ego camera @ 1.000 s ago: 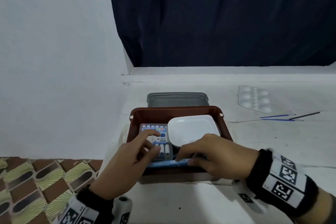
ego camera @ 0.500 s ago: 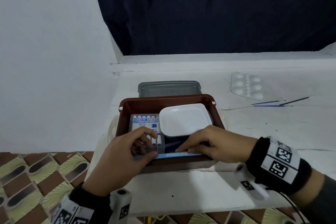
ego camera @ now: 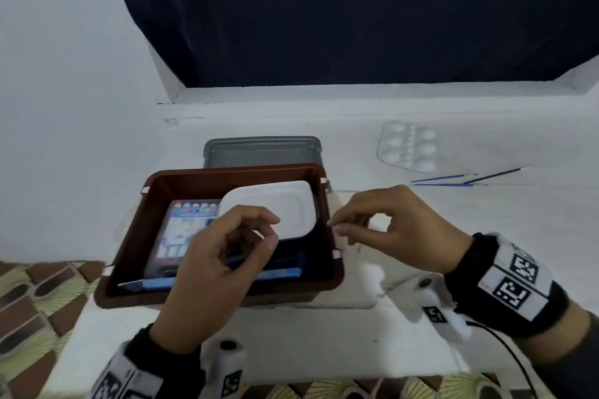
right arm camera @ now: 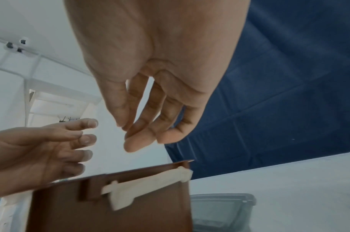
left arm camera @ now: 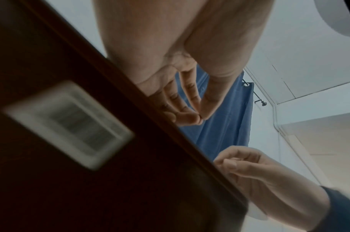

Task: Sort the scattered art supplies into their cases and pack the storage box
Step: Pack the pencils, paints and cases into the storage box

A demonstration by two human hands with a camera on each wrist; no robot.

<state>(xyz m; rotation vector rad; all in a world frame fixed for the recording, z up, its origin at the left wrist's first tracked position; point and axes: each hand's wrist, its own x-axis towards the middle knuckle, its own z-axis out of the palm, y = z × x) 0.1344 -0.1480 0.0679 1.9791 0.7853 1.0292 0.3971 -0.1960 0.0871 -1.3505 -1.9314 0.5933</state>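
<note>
A brown storage box [ego camera: 129, 236] stands open on the white ledge. Inside lie a marker case [ego camera: 181, 230] at the left, a white lidded container [ego camera: 291, 204] at the right and a flat blue case [ego camera: 282, 274] along the front wall. My left hand [ego camera: 270, 232] hovers over the middle of the box, fingers loosely curled and empty. My right hand [ego camera: 337, 227] hangs just above the box's right rim, also loosely curled with nothing in it. In the right wrist view the right hand [right arm camera: 134, 135] is above the box's white latch [right arm camera: 146, 183].
A grey lid [ego camera: 262, 152] lies right behind the box. A clear paint palette [ego camera: 408, 149] and thin brushes [ego camera: 453, 180] lie at the back right of the ledge. A white wall stands at the left, a dark curtain [ego camera: 356, 10] behind, and a patterned surface [ego camera: 39, 301] below left.
Both hands have let go of the blue case and lifted out of the box. The right hand has moved right to the box's rim; the blue case now lies along the front wall.
</note>
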